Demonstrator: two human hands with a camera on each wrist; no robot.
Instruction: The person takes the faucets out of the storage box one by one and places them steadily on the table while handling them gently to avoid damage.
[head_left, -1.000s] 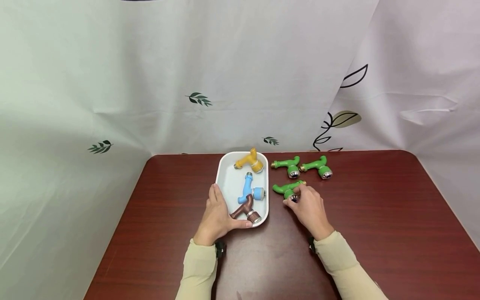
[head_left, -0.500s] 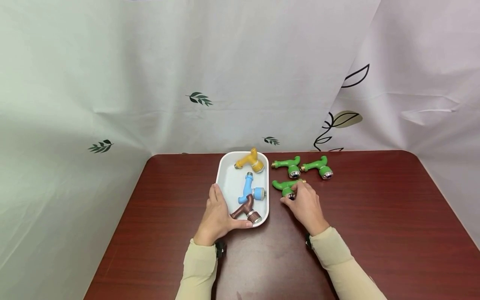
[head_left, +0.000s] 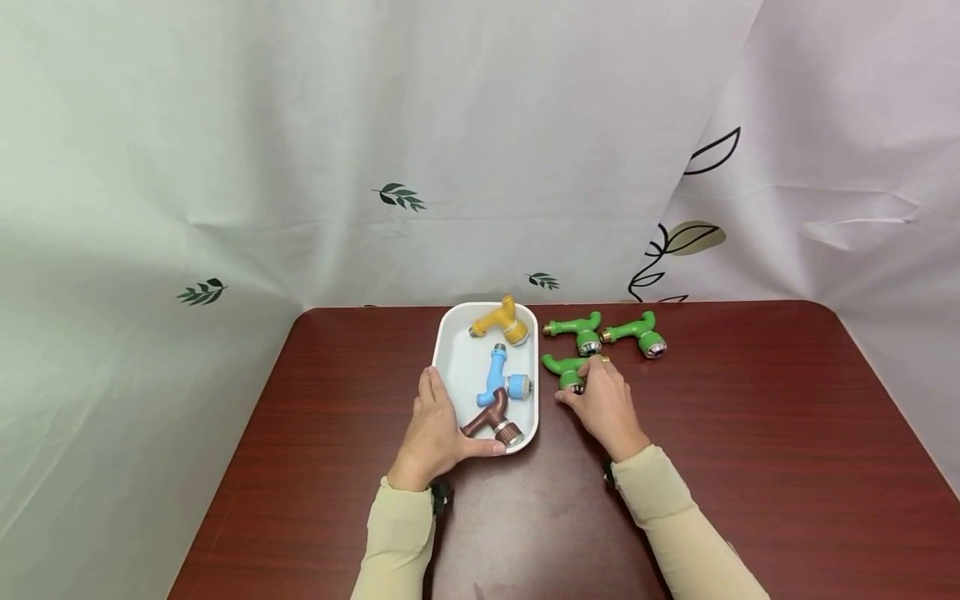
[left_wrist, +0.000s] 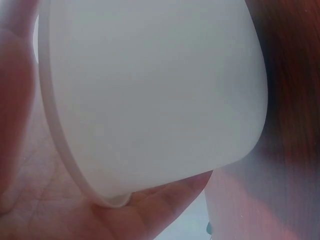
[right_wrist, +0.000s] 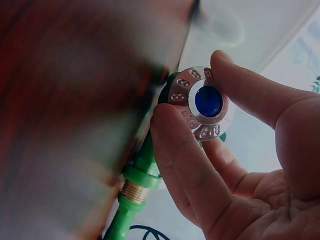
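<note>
My left hand rests against the near left corner of a white tray, thumb along the near rim and fingers straight on the left side. The tray's white outer wall fills most of the left wrist view. In the tray lie a yellow tap, a light blue tap and a brown tap. My right hand pinches a green tap by its silver knob, which has a blue centre. Its fingers hide part of the tap.
Behind the right hand lie two more green taps, one nearer the tray and one farther right. All stand on a dark red wooden table. A white patterned curtain hangs along the back edge.
My right hand has moved slightly left and away from me, carrying the green tap a little closer to the tray. The left hand and the tray have stayed in place.
</note>
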